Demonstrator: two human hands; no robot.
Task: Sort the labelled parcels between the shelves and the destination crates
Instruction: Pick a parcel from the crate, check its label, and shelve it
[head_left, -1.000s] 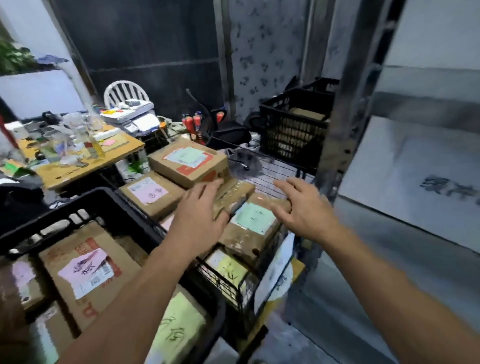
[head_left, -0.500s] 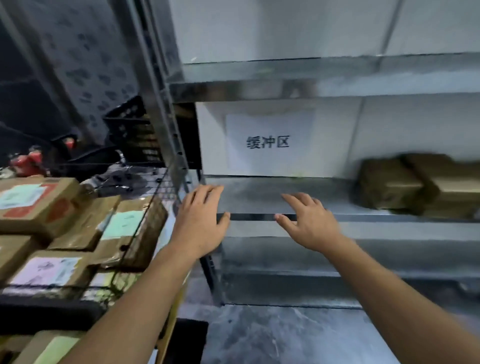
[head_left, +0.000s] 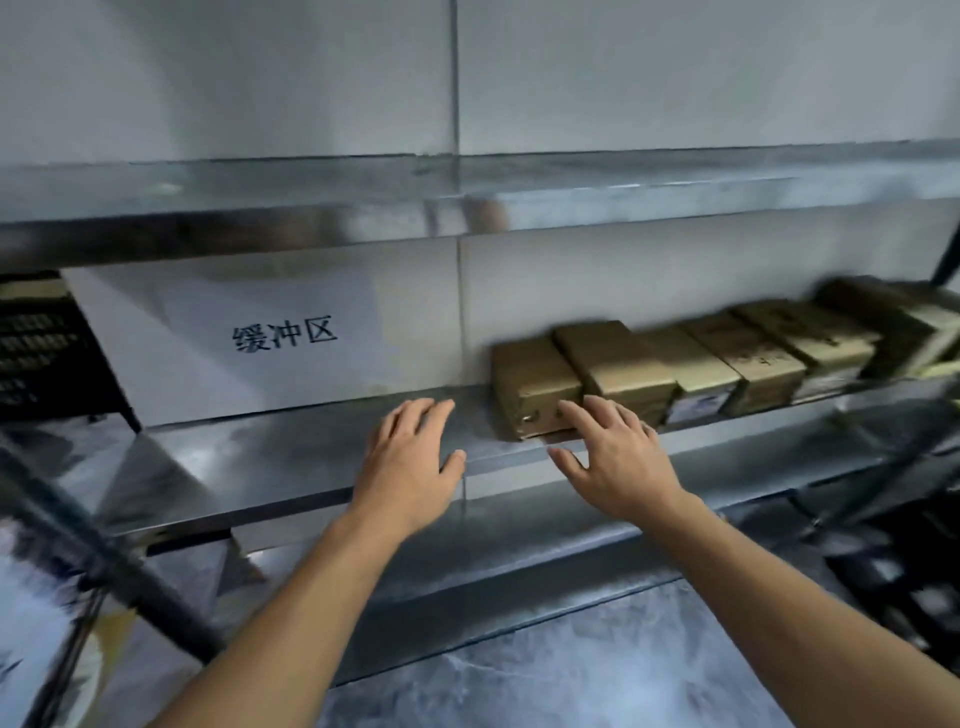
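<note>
A row of several brown cardboard parcels (head_left: 691, 364) stands on a steel shelf (head_left: 291, 457), running from the middle to the right edge. The leftmost parcel (head_left: 530, 379) is nearest my hands. My left hand (head_left: 410, 462) hovers over the bare shelf just left of that parcel, fingers straight, holding nothing. My right hand (head_left: 613, 457) is stretched out in front of the leftmost parcel's lower face, fingers spread; its fingertips overlap the box front, and contact cannot be told.
A white paper sign (head_left: 283, 338) with printed characters hangs on the wall behind the shelf. Another steel shelf (head_left: 467, 192) runs above. A black crate (head_left: 36, 353) shows at far left, dark crates (head_left: 898, 571) at lower right. Grey floor (head_left: 571, 675) lies below.
My view has swung right from the crates of parcels to the steel shelf. Both empty hands moved with it and now reach toward the leftmost parcel in the row.
</note>
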